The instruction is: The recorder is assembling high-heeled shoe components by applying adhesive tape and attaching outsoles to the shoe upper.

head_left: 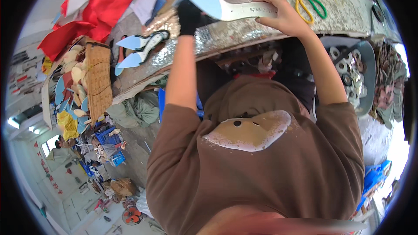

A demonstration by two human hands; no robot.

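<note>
My bare right hand [285, 15] pinches the white heel end of a shoe insole [233, 11] between thumb and fingers, above the workbench. Its pointed front half is light blue and extends left, toward my left hand [188, 17]. That hand wears a black glove and is close to the blue part, partly behind it. Its fingers are dark and blurred, so their grip does not show. Left of the glove lie several more blue-and-white insoles [135, 59] with black edges at the bench's front edge.
Scissors with green and yellow handles [311, 9] lie on the worn workbench [348, 17], right of my right hand. Red sheet material [115, 0] is heaped at the far left. A woven basket [99, 76] stands below it beside many sole pieces. A grey bin [369, 78] holds rolls at right.
</note>
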